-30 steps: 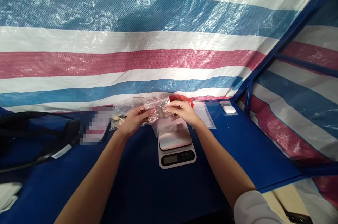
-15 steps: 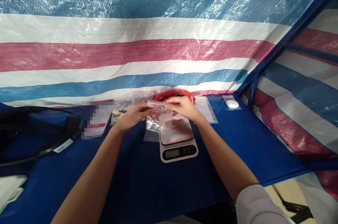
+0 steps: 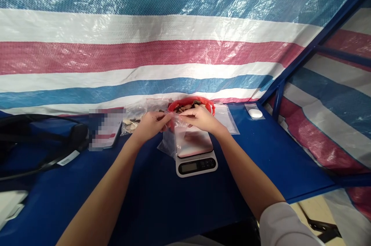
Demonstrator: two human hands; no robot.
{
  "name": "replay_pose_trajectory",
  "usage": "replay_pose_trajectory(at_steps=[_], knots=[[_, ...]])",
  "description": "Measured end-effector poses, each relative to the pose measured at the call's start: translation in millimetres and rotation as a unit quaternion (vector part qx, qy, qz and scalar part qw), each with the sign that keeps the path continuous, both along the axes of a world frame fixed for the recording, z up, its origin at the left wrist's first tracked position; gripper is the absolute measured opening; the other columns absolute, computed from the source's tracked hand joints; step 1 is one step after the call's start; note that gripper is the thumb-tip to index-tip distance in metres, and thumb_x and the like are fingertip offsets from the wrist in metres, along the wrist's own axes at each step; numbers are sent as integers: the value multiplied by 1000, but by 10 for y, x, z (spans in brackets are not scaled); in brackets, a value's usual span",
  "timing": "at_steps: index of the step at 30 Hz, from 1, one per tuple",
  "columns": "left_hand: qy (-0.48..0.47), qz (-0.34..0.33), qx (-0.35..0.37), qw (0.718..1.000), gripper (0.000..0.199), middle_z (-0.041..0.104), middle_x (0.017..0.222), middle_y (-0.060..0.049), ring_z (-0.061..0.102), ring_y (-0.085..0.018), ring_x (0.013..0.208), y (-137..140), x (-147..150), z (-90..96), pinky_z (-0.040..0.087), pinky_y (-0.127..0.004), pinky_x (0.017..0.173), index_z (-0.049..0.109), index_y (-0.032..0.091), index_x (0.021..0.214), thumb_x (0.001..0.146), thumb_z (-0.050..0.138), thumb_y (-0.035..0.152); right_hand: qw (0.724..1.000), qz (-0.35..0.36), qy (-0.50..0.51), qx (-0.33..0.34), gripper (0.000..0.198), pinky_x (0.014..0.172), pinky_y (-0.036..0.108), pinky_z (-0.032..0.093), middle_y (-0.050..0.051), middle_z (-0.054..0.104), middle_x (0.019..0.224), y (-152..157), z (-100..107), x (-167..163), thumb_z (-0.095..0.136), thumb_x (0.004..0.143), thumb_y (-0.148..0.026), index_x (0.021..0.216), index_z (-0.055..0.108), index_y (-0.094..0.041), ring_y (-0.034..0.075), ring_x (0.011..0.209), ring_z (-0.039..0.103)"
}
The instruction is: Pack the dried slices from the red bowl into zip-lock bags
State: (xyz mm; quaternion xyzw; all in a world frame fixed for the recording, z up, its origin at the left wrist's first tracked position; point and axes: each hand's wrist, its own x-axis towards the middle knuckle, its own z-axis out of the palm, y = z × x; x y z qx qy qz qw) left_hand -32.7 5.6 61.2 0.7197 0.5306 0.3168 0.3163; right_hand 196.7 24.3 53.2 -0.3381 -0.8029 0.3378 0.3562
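Note:
Between my two hands hangs a clear plastic zip bag [image 3: 169, 142], its upper edge pinched on both sides. My left hand [image 3: 153, 124] is closed on the bag's left side, and my right hand [image 3: 201, 118] grips the right side with thumb and fingers. Beneath them, a white kitchen scale [image 3: 197, 166] with a shiny plate and a dark control panel lies on the blue table. Just behind the hands stands a red basket [image 3: 213, 107] holding brownish dried pieces [image 3: 189, 105]. No contents show in the held bag.
Left of my hands lie clear bags of pale slices [image 3: 130, 125], then a partly blurred boxlike item [image 3: 108, 132] and a black strap [image 3: 78, 137]. To the right are flat clear bags [image 3: 227, 119] and a white mouse [image 3: 255, 113] on a small bag. Striped sheeting [image 3: 145, 56] rises behind the table.
Both hands have lowered slightly, and the bag's top edge has tipped down between them. More of the red basket's contents now shows. The scale has stayed put.

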Motion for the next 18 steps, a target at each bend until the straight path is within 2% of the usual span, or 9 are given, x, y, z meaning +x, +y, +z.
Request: replay_pose_trajectory(at_steps=[3, 7, 10, 14, 18], knots=[[-102, 15, -91, 990, 56, 72, 63, -6, 63, -18, 52, 9, 19, -46, 51, -29, 52, 75, 18, 67, 83, 63, 70, 999, 22, -41, 11, 29, 66, 27, 46, 0, 70, 69, -58, 70, -12, 63, 96, -43, 91, 83, -22, 15, 70, 64], [-222, 30, -169, 960, 49, 73, 66, -7, 65, -16, 57, 3, 24, -59, 53, -27, 57, 75, 14, 72, 75, 77, 63, 997, 47, -65, -4, 27, 65, 25, 44, 0, 71, 72, -104, 133, -9, 64, 96, -39, 97, 82, -18, 13, 68, 62], [-258, 18, -183, 949, 44, 73, 67, -7, 65, -15, 57, 4, 38, -78, 52, -26, 57, 74, 14, 73, 72, 82, 57, 996, 61, -41, -42, 30, 63, 25, 48, 1, 72, 79, -106, 139, -1, 66, 94, -43, 101, 81, -17, 13, 67, 63], [-262, -7, -167, 950, 41, 74, 70, -7, 66, -15, 59, 13, 74, -124, 53, -27, 60, 74, 14, 73, 74, 81, 54, 996, 20, -10, -89, 31, 61, 25, 55, 4, 75, 90, -92, 137, 9, 64, 94, -43, 105, 79, -19, 14, 68, 68], [-252, -14, -155, 955, 40, 73, 70, -7, 67, -16, 62, -3, 122, -123, 54, -28, 62, 73, 14, 72, 77, 80, 53, 997, -3, -35, -68, 26, 62, 25, 55, 3, 75, 90, -77, 117, -2, 66, 94, -39, 106, 79, -19, 14, 67, 68]])
